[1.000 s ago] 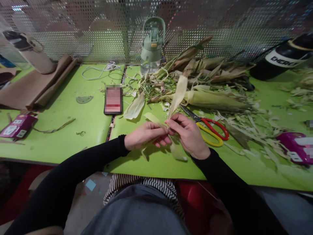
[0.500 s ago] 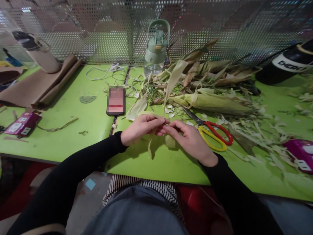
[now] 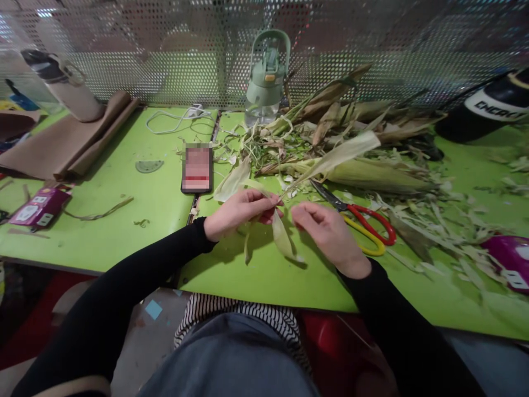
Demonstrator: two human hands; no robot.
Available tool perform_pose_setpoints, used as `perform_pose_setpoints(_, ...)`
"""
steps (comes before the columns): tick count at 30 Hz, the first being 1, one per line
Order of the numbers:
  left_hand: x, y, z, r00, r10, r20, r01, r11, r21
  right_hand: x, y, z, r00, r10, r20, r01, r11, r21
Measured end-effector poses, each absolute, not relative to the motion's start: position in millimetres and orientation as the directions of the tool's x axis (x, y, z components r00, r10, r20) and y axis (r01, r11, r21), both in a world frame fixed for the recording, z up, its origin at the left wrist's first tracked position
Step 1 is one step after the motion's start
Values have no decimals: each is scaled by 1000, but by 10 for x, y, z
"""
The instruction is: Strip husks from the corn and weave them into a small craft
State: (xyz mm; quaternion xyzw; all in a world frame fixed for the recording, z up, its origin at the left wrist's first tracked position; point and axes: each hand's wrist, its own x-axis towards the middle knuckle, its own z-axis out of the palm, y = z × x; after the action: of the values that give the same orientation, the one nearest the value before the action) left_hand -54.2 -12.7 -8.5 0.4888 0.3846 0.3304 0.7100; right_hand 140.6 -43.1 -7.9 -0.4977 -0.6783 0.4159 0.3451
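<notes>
Between the thumb and fingers of my left hand [image 3: 246, 209], strips of corn husk are pinched together. One pale husk strip [image 3: 343, 157] sticks out up and to the right, over the husk pile. Another piece of husk [image 3: 283, 237] hangs below the fingertips, and a narrower strip dangles under the palm. My right hand [image 3: 320, 231] is a short way to the right, apart from the left, with thumb and fingers curled together. Whatever its fingers hold, if anything, is too small to make out. Scissors [image 3: 366, 223] with red and yellow handles lie just beyond the right hand.
Corn husks [image 3: 372, 171] and shreds cover the back right of the green table [image 3: 243, 281]. Behind stands a green water bottle [image 3: 266, 88]; a phone [image 3: 197, 168] lies left of my hands. A protractor [image 3: 149, 166], brown paper [image 3: 70, 143] and purple box [image 3: 41, 207] are further left.
My right hand has come away from the left and moved slightly right. The long husk strip has swung from upright down to the right, and another piece now hangs in front of the left fingers.
</notes>
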Motion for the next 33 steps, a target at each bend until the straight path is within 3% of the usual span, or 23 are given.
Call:
perform_pose_setpoints(7, -502, -268, -36, 600, 765, -233, 157, 173, 972, 1326, -376, -130, -212, 977, 27, 248, 80, -965)
perform_pose_setpoints(9, -479, -303, -19, 597, 768, -230, 122, 197, 973, 1291, -373, -167, -181, 983, 29, 134, 54, -990)
perform_pose_setpoints(12, -454, -313, -7, 579, 762, -289, -9, 361, 932, 1280, -364, -207, -152, 988, 14, -29, 10, -1000)
perform_pose_setpoints(19, -448, -284, -130, 598, 741, -305, -147, 476, 867, 1272, -372, -213, -181, 983, -22, -164, -53, -985)
perform_pose_setpoints(27, -399, -344, -222, 630, 679, -377, -211, 617, 758, 1215, -424, -229, -145, 989, -41, -206, -71, -976)
perform_pose_setpoints(33, -358, -380, -270, 648, 684, -335, -196, 575, 794, 1226, -380, -249, -154, 985, -83, -134, -104, -986)
